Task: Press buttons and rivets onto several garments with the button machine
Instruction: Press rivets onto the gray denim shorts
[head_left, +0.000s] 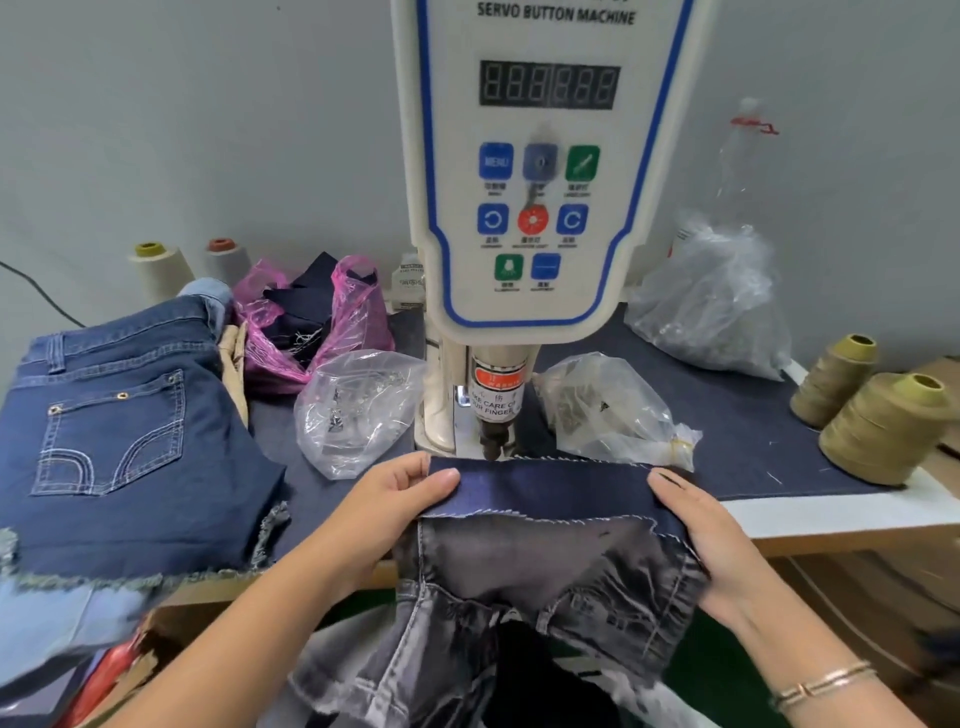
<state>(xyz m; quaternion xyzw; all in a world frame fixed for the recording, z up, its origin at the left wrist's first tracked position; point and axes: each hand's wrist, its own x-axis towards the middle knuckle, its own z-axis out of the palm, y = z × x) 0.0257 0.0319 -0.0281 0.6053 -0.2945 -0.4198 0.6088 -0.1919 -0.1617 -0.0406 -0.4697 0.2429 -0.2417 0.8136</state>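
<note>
A grey washed denim garment (540, 587) hangs nearest the lens, turned inside out, its dark blue waistband (540, 491) stretched flat between the two hands at the table's front edge. The left hand (387, 499) pinches the band's left end, thumb on top and fingers curled beneath; the right hand (696, 525) grips the right end the same way, a thin metal bracelet (826, 686) on its wrist.

Just beyond the fingertips, above the middle of the band, stands the punch head (493, 441) of the button machine (540, 171). Its white panel reads "SERVO BUTTON MACHINE" over a blank digit display, with a blue "MENU" key among coloured buttons. A red sticker on the ram says "WARNING", then something like "TAKE CARE OF YOUR FINGER" (part of it curves out of sight).

Past the left hand lies a clear plastic bag (353, 410) of small metal parts, probably rivets; behind it a pink bag (332, 317) holding dark fabric scraps. Far left of that hand are finished blue denim shorts (124, 441), rivets showing on the back pocket, with two pale thread cones (156, 270) behind. Beyond the right hand sit another clear bag (613, 410) and a larger crumpled one (711, 306); further right, two olive thread cones (878, 426).
</note>
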